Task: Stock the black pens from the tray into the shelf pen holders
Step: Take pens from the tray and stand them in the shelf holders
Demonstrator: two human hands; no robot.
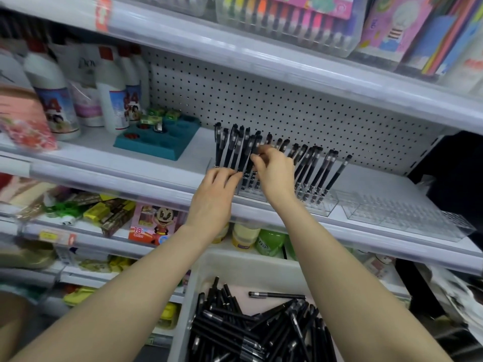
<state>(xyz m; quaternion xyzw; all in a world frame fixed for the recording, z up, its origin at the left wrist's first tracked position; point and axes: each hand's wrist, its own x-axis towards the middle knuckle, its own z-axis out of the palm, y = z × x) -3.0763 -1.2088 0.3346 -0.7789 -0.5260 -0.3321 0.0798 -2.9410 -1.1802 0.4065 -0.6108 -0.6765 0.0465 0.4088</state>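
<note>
Head view: our right hand (275,173) pinches a light, stiff, slick black pen (256,143) mid-barrel; we cannot tell the grip of our left hand (218,186).

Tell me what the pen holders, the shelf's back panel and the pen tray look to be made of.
Pen holders: clear, glossy rigid plastic, probably acrylic; the shelf shows through their walls.
Back panel: likely painted sheet metal, matte white, punched with regular rows of holes.
Tray: milky, semi-matte plastic with thick moulded walls.
</note>
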